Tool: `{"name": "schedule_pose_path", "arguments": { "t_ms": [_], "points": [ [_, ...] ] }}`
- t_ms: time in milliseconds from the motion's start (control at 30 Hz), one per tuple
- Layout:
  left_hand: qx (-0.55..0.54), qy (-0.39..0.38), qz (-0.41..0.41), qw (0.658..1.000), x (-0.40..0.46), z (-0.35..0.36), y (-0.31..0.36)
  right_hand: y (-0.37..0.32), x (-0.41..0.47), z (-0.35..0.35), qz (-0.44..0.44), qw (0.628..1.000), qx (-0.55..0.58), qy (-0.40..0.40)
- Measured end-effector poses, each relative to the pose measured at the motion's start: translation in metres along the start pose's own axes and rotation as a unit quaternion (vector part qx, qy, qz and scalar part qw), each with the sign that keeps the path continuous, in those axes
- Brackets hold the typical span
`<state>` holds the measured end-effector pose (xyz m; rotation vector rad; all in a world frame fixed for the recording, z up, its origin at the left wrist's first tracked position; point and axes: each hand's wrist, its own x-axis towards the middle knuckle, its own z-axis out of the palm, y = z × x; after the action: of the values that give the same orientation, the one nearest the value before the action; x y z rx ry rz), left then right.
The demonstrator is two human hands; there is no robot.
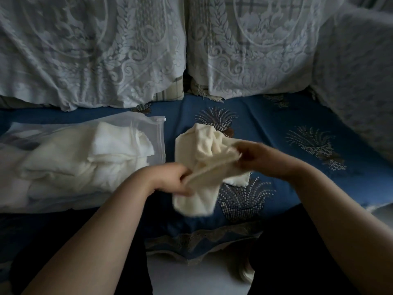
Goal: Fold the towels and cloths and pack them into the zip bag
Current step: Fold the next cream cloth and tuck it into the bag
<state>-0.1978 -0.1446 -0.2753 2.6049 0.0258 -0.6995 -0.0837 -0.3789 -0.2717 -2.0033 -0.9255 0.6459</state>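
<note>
Left hand (172, 179) nearest: fingers curled round the lower edge of a cream cloth (197, 165), holding it above the blue patterned sofa cover (276, 124). Right hand (253, 158) just beyond and to its right, pinching the upper edge of the same cloth; exact finger placement blurred. Between the two grips the cloth is bunched, not flat; a loose tail hangs below the left grip, a rumpled lobe stands up past the right grip.

Left of both grips, near: zip bag (153, 124), translucent, lying flat, white folded towels (102, 154) inside, one corner poking out of the mouth.

Behind: lace-covered cushions (91, 50).

Risks (judgement):
- bunched middle likely gives a crooked fold unless shaken out
- hanging tail may slip from the left grip
- protruding towel corner could foul the zip on closing
</note>
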Motion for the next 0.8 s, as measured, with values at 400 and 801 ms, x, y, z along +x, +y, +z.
{"name": "schedule_pose_path", "arguments": {
  "t_ms": [400,801],
  "points": [
    [-0.270,0.154,-0.145,0.939,0.079,0.017,0.003,0.067,0.013,0.012,0.390,0.891,0.123,0.198],
    [-0.659,0.113,-0.221,0.710,0.133,-0.026,0.003,0.044,0.015,0.000,0.147,0.860,0.386,0.300]
  ]
}}
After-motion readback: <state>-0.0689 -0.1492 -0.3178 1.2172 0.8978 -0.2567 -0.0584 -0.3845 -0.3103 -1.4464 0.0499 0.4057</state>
